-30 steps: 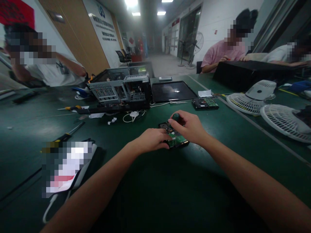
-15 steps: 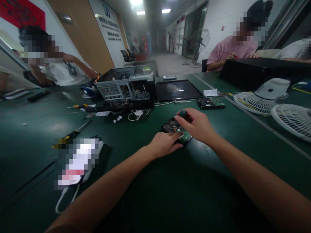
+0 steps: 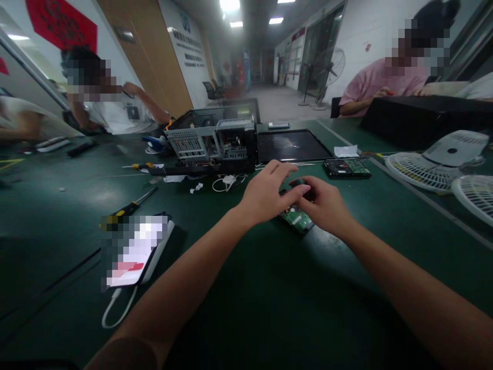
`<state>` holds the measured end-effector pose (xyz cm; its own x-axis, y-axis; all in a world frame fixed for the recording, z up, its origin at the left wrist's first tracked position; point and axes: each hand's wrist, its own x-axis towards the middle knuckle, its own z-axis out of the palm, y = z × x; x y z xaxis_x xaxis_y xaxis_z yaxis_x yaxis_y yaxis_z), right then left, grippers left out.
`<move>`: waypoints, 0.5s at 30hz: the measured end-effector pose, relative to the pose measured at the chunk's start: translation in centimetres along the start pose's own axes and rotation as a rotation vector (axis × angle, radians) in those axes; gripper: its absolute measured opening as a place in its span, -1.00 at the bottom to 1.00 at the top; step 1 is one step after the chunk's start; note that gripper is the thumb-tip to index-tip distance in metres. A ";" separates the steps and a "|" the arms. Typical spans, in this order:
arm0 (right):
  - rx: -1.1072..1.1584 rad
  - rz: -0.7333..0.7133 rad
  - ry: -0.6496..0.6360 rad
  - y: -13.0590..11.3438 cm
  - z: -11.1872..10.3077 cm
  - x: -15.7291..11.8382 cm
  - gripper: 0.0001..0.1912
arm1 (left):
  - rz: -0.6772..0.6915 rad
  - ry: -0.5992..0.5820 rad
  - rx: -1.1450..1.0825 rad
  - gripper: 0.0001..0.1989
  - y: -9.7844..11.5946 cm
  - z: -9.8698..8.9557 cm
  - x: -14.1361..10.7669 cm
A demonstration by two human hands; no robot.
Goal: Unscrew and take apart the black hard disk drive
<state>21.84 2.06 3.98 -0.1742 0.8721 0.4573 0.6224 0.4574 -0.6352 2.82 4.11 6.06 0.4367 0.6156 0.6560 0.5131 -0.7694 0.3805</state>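
Observation:
A hard drive (image 3: 296,221) lies on the green table in front of me, its green circuit board facing up. My right hand (image 3: 327,205) is closed around the dark round handle of what looks like a screwdriver (image 3: 297,182), just above the drive. The tool's shaft is hidden by my hands. Over the drive's left side, my left hand (image 3: 264,192) is raised with its fingers stretched out. Its thumb reaches across to the right fingers; I cannot tell whether they touch. Both hands cover the far part of the drive.
An opened computer case (image 3: 211,144) stands behind, beside a black panel (image 3: 295,145). Another hard drive (image 3: 347,168) lies at the right, near white fans (image 3: 423,164). At the left are a yellow-black screwdriver (image 3: 129,209) and a lit phone (image 3: 140,246) with a cable. People sit across the table.
My left hand has lifted off the hard drive and moved up and away towards the tool handle. The right hand still grips the handle. The whole view has shifted slightly.

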 end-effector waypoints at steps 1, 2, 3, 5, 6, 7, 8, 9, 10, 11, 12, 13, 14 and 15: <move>-0.003 0.000 0.003 0.0 0.0 0.0 -0.75 | -0.004 -0.021 -0.010 -0.62 0.2 0.0 0.5; -0.008 -0.002 0.007 -0.1 0.0 -0.1 -0.77 | -0.009 -0.037 -0.018 -0.63 0.4 0.0 1.0; -0.011 -0.007 0.009 -0.1 0.1 -0.1 -0.79 | -0.012 -0.053 -0.026 -0.65 0.5 0.0 1.4; -0.009 -0.015 0.012 -0.2 0.3 -0.2 -0.80 | -0.005 -0.076 -0.040 -0.72 0.7 0.0 1.7; -0.002 -0.014 0.013 -0.2 0.4 -0.3 -0.79 | 0.003 -0.087 -0.048 -0.76 0.7 -0.1 1.7; 0.007 -0.011 0.014 -0.3 0.4 -0.3 -0.76 | 0.015 -0.096 -0.057 -0.81 0.6 -0.1 1.7; 0.011 -0.007 0.012 -0.3 0.3 -0.2 -0.74 | 0.027 -0.104 -0.066 -0.84 0.5 -0.1 1.6; 0.008 -0.005 -0.010 -0.4 -0.1 0.0 -0.71 | 0.038 -0.108 -0.077 -0.87 0.4 -0.2 1.5; -0.003 -0.003 -0.053 -0.3 -0.7 0.3 -0.69 | 0.046 -0.107 -0.085 -0.88 0.2 -0.2 1.3; -0.020 -0.004 -0.115 -0.2 -1.4 0.6 -0.67 | 0.051 -0.103 -0.090 -0.88 0.0 -0.3 1.2; -0.038 -0.009 -0.232 0.1 -2.3 1.0 -0.63 | 0.054 -0.099 -0.092 -0.88 -0.1 -0.4 1.1; -0.041 0.004 -0.341 0.6 -3.2 1.3 -0.59 | 0.056 -0.093 -0.091 -0.89 -0.2 -0.4 1.0; -0.038 0.032 -0.384 1.2 -4.0 1.5 -0.59 | 0.058 -0.087 -0.089 -0.89 -0.3 -0.4 0.9; -0.056 0.071 -0.329 2.0 -4.6 1.6 -0.58 | 0.060 -0.082 -0.088 -0.88 -0.4 -0.4 0.9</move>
<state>26.34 3.51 6.32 -0.3602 0.9149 0.1823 0.6810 0.3915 -0.6188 2.69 4.93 6.78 0.5252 0.5773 0.6252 0.4195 -0.8149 0.4001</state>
